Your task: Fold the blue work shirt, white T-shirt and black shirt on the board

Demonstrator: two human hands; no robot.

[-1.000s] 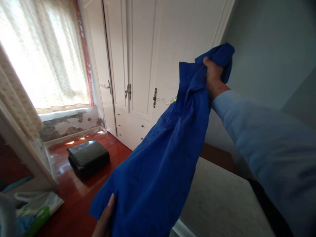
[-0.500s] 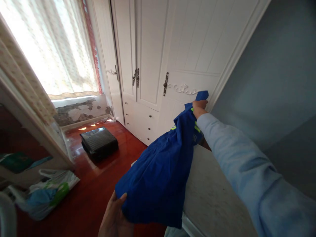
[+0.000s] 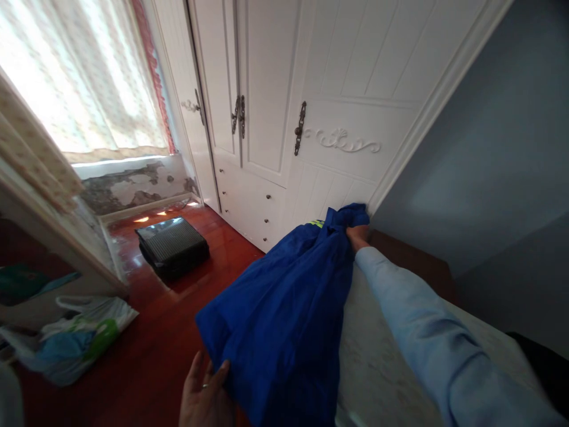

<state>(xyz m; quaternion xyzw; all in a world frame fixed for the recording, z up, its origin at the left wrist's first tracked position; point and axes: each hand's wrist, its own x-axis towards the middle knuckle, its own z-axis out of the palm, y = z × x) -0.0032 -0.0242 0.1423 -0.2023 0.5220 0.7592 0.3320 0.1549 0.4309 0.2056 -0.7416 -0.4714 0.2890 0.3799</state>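
A blue jacket (image 3: 284, 308) with a yellow-green strip hangs stretched from the cabinet side down over the edge of a pale, mattress-like surface (image 3: 382, 350). At its bunched upper end, near the collar, my right hand (image 3: 358, 236) is closed on the cloth, with the arm in a light blue sleeve reaching far forward. My left hand (image 3: 207, 391), with a ring on one finger, is beside the jacket's lower left edge. Its fingers are apart, and the thumb lies against or very near the cloth; contact is hard to tell.
A white wardrobe (image 3: 267, 118) with drawers stands ahead. On the red floor (image 3: 164, 338) lie a black ribbed suitcase (image 3: 173, 246) and a plastic bag (image 3: 75, 338) of things. A brown board (image 3: 413, 261) adjoins the grey-blue wall at right. A curtained window (image 3: 89, 77) is at left.
My right hand has moved down with the jacket's collar end, lowering it toward the pale surface. My left hand's fingers have come away from the jacket's lower edge. The view has tilted slightly.
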